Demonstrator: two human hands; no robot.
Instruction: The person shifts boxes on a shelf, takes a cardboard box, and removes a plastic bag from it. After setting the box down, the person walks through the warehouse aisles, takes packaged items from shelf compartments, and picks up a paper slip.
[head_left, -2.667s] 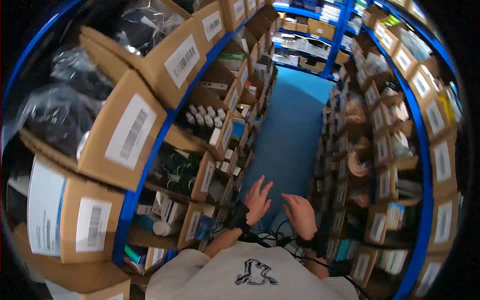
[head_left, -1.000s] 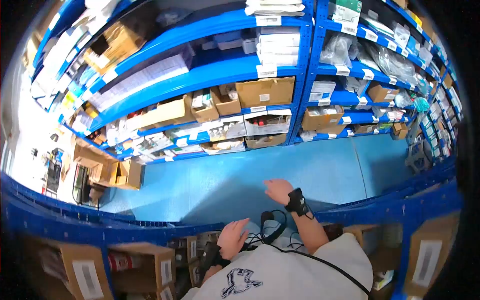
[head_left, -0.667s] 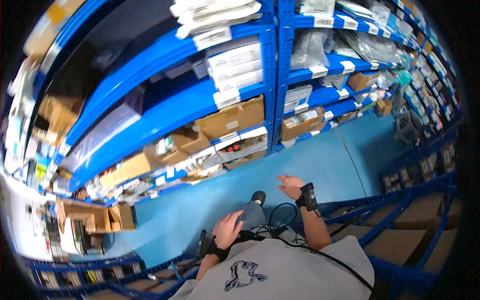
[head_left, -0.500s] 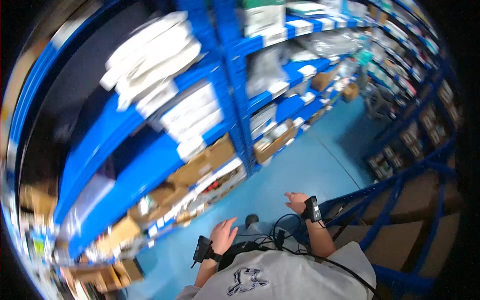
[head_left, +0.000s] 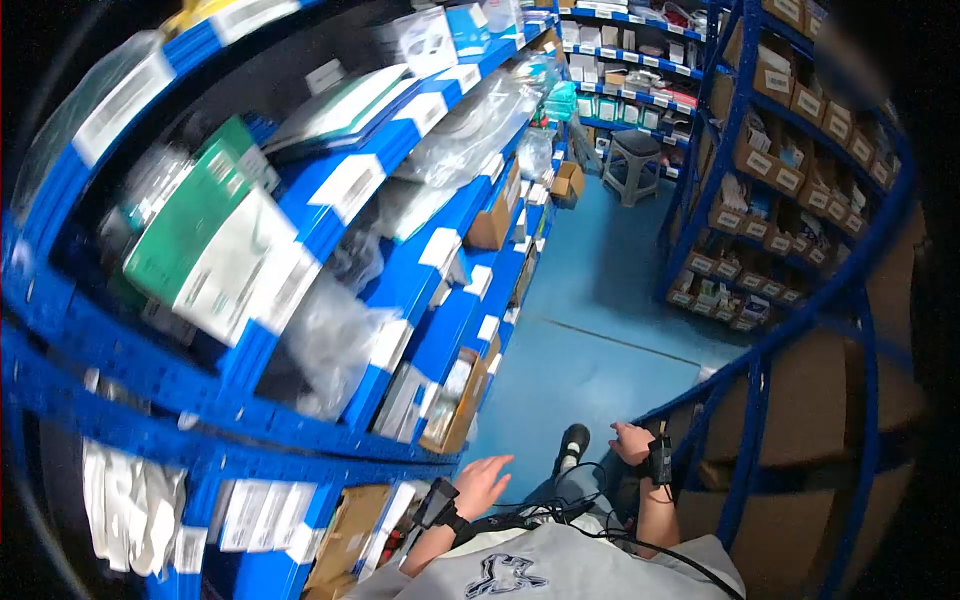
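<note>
My left hand (head_left: 483,487) is held out low in front of my body with its fingers stretched and nothing in it. It is nearest to the lower end of the blue shelving on the left, apart from it. My right hand (head_left: 632,443) hangs beside the blue frame on the right, its fingers loosely bent and partly apart, holding nothing I can see. Each wrist carries a black strapped device, and dark cables (head_left: 590,505) run across my waist. One shoe (head_left: 572,445) shows on the floor between the hands.
Blue shelves on the left hold a green and white box (head_left: 215,235), plastic bags (head_left: 340,350) and a cardboard box (head_left: 455,405). On the right stands a rack with labelled bins (head_left: 770,165). A grey stool (head_left: 632,165) is at the aisle's far end, on the blue floor (head_left: 590,350).
My view has moved forward and swung towards the aisle's far end; the white cloth stack has shifted to the lower left. The right hand's fingers are more bent. Both hands stay free of objects.
</note>
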